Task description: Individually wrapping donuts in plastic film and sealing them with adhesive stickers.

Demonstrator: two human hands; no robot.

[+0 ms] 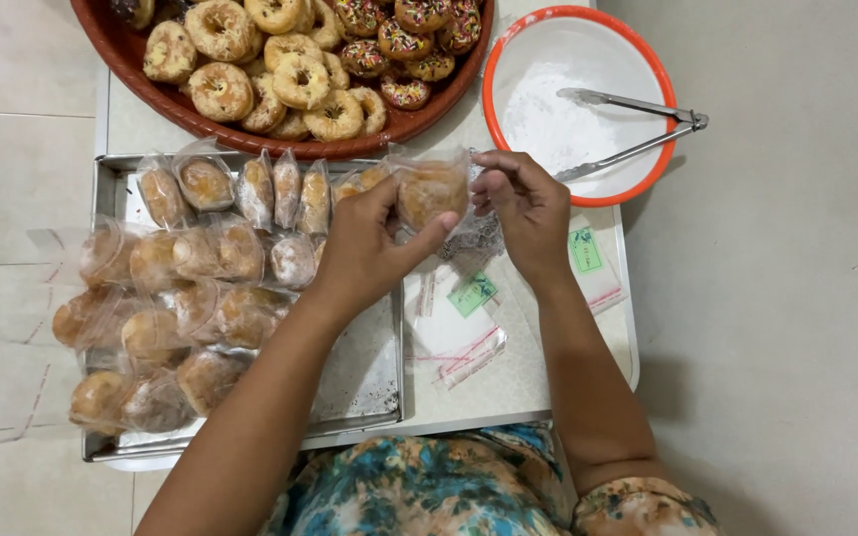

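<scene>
The bagged donut (431,192) was up over the middle of the surface (508,382), just near of the big donut tray (131,62). Left hand (369,243) pinched it from below while the right hand (523,203) pinched the bag's flap. I'd say keep the flap flat and tight so it seals without wrinkles.

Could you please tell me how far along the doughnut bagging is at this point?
Done: many bagged doughnuts fill the metal tray. In hand: the left hand and right hand hold a doughnut in a clear bag. Left: the brown platter holds many unbagged doughnuts.
</scene>
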